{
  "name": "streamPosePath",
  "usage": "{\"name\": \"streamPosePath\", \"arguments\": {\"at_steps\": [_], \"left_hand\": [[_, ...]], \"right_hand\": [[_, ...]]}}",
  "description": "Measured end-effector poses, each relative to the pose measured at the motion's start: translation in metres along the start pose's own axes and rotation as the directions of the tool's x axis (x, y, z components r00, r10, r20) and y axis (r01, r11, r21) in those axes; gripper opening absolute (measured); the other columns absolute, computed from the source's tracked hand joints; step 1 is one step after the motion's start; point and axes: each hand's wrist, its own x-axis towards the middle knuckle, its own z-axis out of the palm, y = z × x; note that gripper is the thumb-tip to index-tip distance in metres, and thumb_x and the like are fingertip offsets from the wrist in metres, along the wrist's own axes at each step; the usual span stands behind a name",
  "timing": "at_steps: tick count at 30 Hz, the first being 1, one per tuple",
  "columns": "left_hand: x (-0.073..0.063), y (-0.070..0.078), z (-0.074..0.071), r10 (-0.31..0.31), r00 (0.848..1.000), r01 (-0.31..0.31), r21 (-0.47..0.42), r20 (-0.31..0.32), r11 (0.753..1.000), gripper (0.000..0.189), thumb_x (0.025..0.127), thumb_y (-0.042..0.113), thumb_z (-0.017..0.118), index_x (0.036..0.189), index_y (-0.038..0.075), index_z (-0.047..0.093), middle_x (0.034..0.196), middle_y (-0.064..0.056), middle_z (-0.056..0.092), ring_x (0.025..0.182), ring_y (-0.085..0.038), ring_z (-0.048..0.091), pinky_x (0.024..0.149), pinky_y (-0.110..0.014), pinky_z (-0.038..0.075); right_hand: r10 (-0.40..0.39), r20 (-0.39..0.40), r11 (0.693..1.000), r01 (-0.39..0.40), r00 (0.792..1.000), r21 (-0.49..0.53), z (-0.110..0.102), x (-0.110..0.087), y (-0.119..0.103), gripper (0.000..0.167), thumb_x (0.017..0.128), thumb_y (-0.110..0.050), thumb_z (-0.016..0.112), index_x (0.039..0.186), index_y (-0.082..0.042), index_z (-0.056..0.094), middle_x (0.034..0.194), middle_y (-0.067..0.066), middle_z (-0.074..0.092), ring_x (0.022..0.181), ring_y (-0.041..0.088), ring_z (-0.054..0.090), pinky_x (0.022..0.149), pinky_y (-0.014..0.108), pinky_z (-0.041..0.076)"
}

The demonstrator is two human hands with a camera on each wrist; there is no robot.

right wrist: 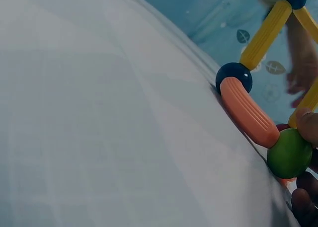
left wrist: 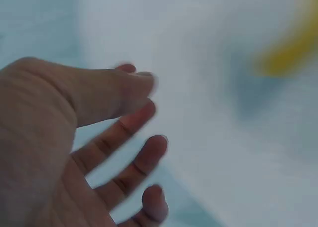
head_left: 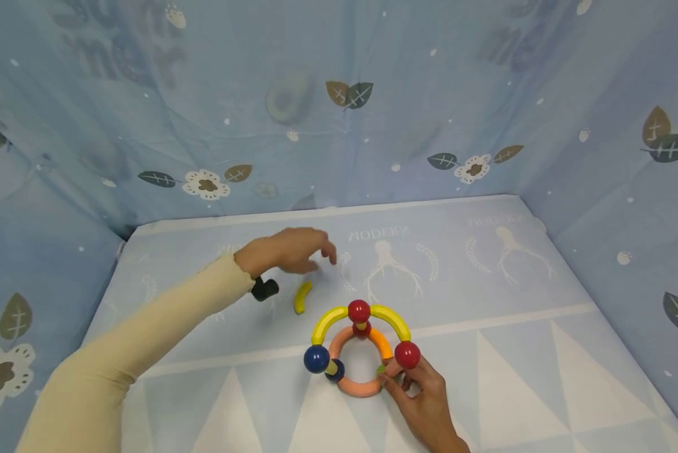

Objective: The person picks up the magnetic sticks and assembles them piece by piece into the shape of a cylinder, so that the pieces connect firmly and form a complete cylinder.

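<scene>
A toy frame of magnetic balls and rods stands on the cloth in the head view. Its lower ring has curved salmon rods (head_left: 358, 388) and an orange rod (head_left: 382, 344). Above, two curved yellow rods (head_left: 392, 319) link a blue ball (head_left: 316, 359), a red ball (head_left: 358, 311) and another red ball (head_left: 407, 355). My right hand (head_left: 426, 402) pinches the frame's green ball (right wrist: 289, 153), which the fingers partly cover in the head view. My left hand (head_left: 298, 250) hovers with loosely bent fingers and holds nothing. Near it lies a loose curved yellow rod (head_left: 302, 297).
A patterned cloth (head_left: 514, 302) covers the surface. Blue printed curtains (head_left: 339, 138) hang at the back and both sides. The black wrist camera (head_left: 265, 290) sits under the left wrist, close to the loose yellow rod.
</scene>
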Motion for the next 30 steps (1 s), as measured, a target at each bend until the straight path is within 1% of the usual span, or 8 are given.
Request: {"name": "streamPosePath", "arguments": {"at_steps": [2, 5, 10, 13, 17, 20, 25, 30], "left_hand": [[-0.017, -0.014, 0.028, -0.012, 1.000, 0.009, 0.114, 0.024, 0.993, 0.028, 0.088, 0.012, 0.075, 0.113, 0.024, 0.073, 0.117, 0.000, 0.061, 0.103, -0.022, 0.054, 0.087, -0.041, 0.048], [-0.041, -0.030, 0.065, 0.087, 0.995, -0.070, 0.251, -0.056, 0.966, 0.028, 0.082, 0.016, 0.081, 0.107, 0.027, 0.076, 0.110, 0.002, 0.063, 0.095, -0.020, 0.053, 0.078, -0.038, 0.048], [-0.064, -0.047, 0.100, 0.293, 0.921, -0.138, 0.489, -0.256, 0.862, 0.015, 0.084, 0.024, 0.080, 0.097, 0.024, 0.073, 0.099, 0.001, 0.060, 0.084, -0.019, 0.047, 0.064, -0.033, 0.040], [-0.072, -0.042, 0.100, 0.295, 0.883, -0.091, 0.483, -0.365, 0.871, 0.016, 0.086, 0.025, 0.077, 0.098, 0.017, 0.069, 0.104, -0.003, 0.059, 0.089, -0.021, 0.050, 0.068, -0.035, 0.042], [-0.092, 0.000, 0.070, 0.173, 0.813, -0.025, 0.265, -0.556, 0.964, 0.025, 0.088, 0.026, 0.076, 0.106, 0.011, 0.068, 0.105, -0.002, 0.065, 0.094, -0.021, 0.054, 0.077, -0.037, 0.045], [-0.110, 0.055, 0.046, 0.180, 0.741, -0.108, 0.149, -0.647, 0.983, 0.027, 0.088, 0.031, 0.075, 0.108, 0.013, 0.069, 0.100, 0.004, 0.067, 0.092, -0.018, 0.053, 0.076, -0.034, 0.044], [-0.119, 0.128, 0.047, 0.411, 0.676, -0.297, 0.285, -0.612, 0.911, 0.025, 0.094, 0.040, 0.066, 0.105, 0.019, 0.071, 0.095, 0.009, 0.067, 0.094, -0.015, 0.052, 0.073, -0.029, 0.040], [-0.111, 0.145, 0.067, 0.500, 0.673, -0.249, 0.470, -0.545, 0.847, 0.025, 0.096, 0.042, 0.061, 0.099, 0.018, 0.070, 0.084, 0.008, 0.063, 0.093, -0.018, 0.052, 0.075, -0.031, 0.041]], "right_hand": [[-0.004, 0.007, 1.000, 0.004, 1.000, 0.000, 0.001, -0.001, -0.001, 0.030, 0.073, 0.010, 0.080, 0.085, -0.011, 0.064, 0.095, 0.008, 0.068, 0.073, 0.021, 0.057, 0.055, 0.027, 0.046], [-0.006, 0.011, 1.000, 0.006, 1.000, -0.006, 0.001, -0.002, -0.001, 0.029, 0.072, 0.010, 0.081, 0.086, -0.011, 0.065, 0.095, 0.007, 0.067, 0.075, 0.018, 0.058, 0.055, 0.027, 0.047], [-0.016, -0.002, 1.000, 0.016, 1.000, -0.016, 0.000, -0.001, -0.001, 0.031, 0.069, 0.012, 0.082, 0.085, -0.009, 0.065, 0.092, 0.007, 0.066, 0.078, 0.013, 0.058, 0.056, 0.026, 0.045], [-0.014, 0.002, 1.000, 0.014, 1.000, -0.002, 0.000, 0.000, 0.000, 0.031, 0.070, 0.013, 0.081, 0.085, -0.008, 0.064, 0.093, 0.008, 0.066, 0.079, 0.014, 0.058, 0.056, 0.027, 0.045], [-0.010, 0.017, 1.000, 0.010, 1.000, 0.006, 0.002, 0.001, 0.000, 0.029, 0.072, 0.012, 0.080, 0.085, -0.008, 0.065, 0.091, 0.006, 0.065, 0.076, 0.019, 0.057, 0.054, 0.029, 0.045], [-0.013, 0.017, 1.000, 0.013, 1.000, 0.000, 0.001, 0.001, -0.001, 0.029, 0.071, 0.012, 0.081, 0.085, -0.008, 0.065, 0.092, 0.006, 0.065, 0.076, 0.020, 0.057, 0.054, 0.029, 0.045], [-0.012, 0.008, 1.000, 0.012, 1.000, 0.006, -0.001, 0.001, -0.002, 0.029, 0.071, 0.012, 0.081, 0.083, -0.009, 0.064, 0.094, 0.007, 0.067, 0.082, 0.015, 0.061, 0.054, 0.028, 0.045], [-0.017, 0.021, 0.999, 0.016, 1.000, 0.031, 0.000, 0.000, -0.001, 0.028, 0.072, 0.012, 0.080, 0.083, -0.008, 0.065, 0.094, 0.008, 0.067, 0.083, 0.016, 0.061, 0.054, 0.028, 0.045]]}}
